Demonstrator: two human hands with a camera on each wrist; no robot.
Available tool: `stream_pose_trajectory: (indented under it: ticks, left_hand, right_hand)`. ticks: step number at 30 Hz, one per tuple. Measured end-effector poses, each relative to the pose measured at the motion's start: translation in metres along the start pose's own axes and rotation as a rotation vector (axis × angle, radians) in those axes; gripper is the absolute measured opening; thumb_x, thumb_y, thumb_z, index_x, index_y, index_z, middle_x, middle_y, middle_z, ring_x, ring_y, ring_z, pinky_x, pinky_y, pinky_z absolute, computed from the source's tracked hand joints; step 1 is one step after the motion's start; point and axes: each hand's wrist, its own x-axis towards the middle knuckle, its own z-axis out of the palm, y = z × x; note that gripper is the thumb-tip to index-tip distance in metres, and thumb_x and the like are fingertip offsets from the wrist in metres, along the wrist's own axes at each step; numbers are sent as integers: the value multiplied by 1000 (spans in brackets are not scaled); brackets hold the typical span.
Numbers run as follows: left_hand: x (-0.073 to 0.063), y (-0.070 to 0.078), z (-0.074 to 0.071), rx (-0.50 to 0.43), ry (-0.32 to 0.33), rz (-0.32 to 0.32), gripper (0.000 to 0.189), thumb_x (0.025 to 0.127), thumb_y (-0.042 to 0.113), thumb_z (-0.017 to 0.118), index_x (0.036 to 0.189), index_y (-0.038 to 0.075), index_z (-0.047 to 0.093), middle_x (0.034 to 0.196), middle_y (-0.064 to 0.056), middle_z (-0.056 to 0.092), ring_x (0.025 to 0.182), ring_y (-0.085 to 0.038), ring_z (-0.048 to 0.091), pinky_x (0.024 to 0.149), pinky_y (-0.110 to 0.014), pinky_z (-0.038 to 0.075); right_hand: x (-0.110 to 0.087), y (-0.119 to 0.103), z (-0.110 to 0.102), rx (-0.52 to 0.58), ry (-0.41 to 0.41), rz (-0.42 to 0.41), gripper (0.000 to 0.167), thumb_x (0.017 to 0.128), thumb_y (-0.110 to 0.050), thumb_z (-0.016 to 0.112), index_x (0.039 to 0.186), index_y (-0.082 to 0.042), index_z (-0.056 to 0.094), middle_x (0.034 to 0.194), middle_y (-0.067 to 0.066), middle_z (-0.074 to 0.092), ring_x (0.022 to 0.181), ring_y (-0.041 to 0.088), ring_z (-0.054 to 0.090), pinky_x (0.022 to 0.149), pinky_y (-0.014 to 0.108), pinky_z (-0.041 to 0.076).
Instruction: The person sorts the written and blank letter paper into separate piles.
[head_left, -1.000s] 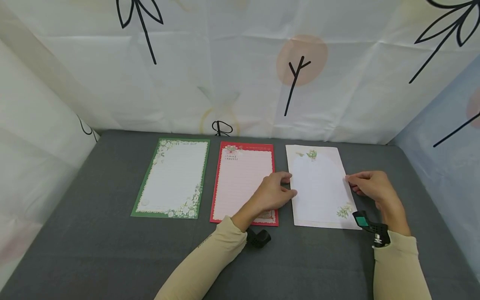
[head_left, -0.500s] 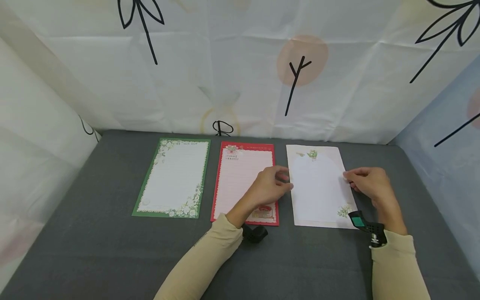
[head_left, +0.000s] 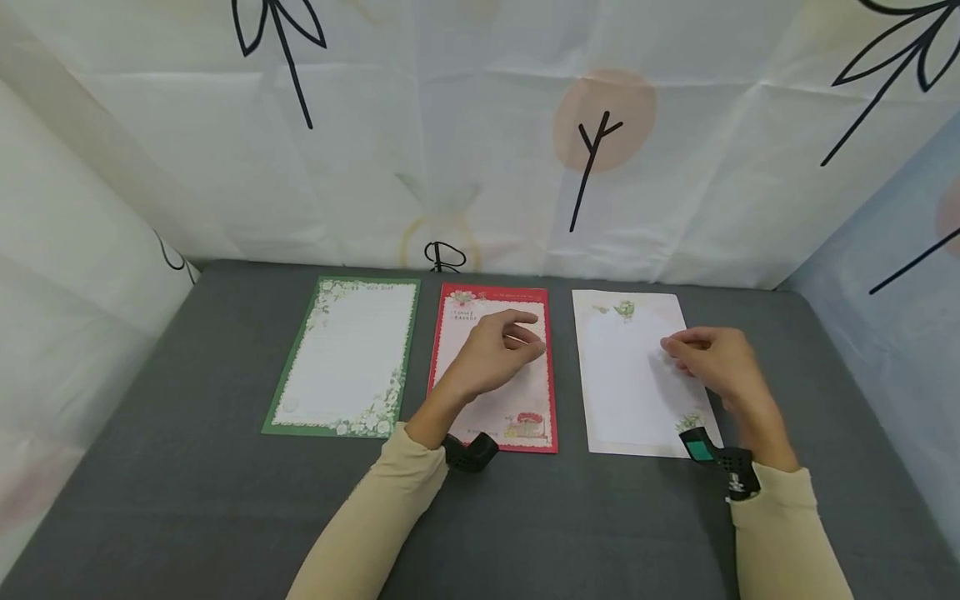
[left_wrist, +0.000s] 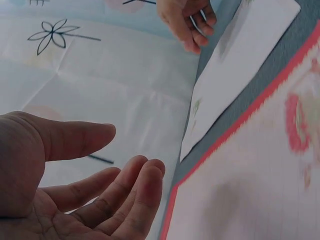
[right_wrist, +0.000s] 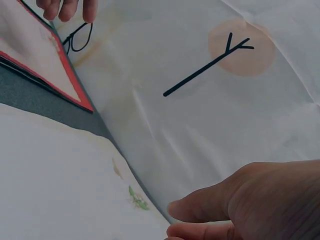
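My left hand (head_left: 489, 354) hovers over the red-bordered letter paper (head_left: 525, 392), which has pink lined space and a small drawing at its lower right. Its thumb and fingers are apart and hold nothing, as the left wrist view shows. Above the right edge of the white paper (head_left: 622, 379), which has green sprigs printed in two corners, is my right hand (head_left: 716, 362). The fingers are loosely bent with the thumb close to them, and no paper is between them. In the right wrist view the white paper (right_wrist: 60, 185) lies past the fingertips.
A green-bordered sheet with white flowers (head_left: 341, 358) lies at the left of the row. All three papers rest on a dark grey cloth (head_left: 225, 500). White printed curtains (head_left: 480, 167) rise behind and at both sides.
My left hand has left the white paper's left edge and moved left and up over the red sheet. My right hand has shifted slightly left, off the right edge. The papers have stayed in place.
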Motion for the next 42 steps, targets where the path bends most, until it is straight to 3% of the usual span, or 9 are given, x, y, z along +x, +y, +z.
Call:
stream_pose_trajectory:
  ticks: [11, 18, 28, 42]
  left_hand:
    - [-15, -20, -49, 87, 166, -35, 44, 96, 13, 70, 136, -1, 60, 113, -15, 70, 103, -29, 67, 85, -41, 56]
    - [-21, -29, -68, 159, 248, -44, 44, 96, 9, 70, 136, -6, 59, 113, -20, 69, 106, -33, 68, 91, -45, 55]
    - [-20, -37, -79, 192, 290, -105, 45, 95, 12, 71, 135, -6, 59, 112, -20, 67, 105, -33, 67, 87, -46, 56]
    - [-19, -44, -80, 285, 250, -220, 52, 92, 15, 74, 137, -5, 58, 117, -21, 67, 107, -34, 66, 87, -47, 55]
  right_hand:
    - [-3, -29, 18, 8, -70, -103, 33, 98, -23, 68, 112, 6, 72, 96, 21, 71, 79, 29, 67, 64, 27, 52]
    - [-2, -49, 32, 66, -122, -137, 31, 98, -22, 68, 112, 6, 72, 99, 22, 70, 82, 30, 66, 67, 27, 53]
    - [6, -66, 61, 132, -175, -199, 26, 98, -18, 67, 109, 5, 72, 97, 22, 70, 82, 32, 67, 68, 31, 53]
    - [6, -68, 86, 101, -217, -179, 34, 97, -18, 68, 119, 7, 66, 105, 20, 70, 87, 27, 68, 70, 32, 55]
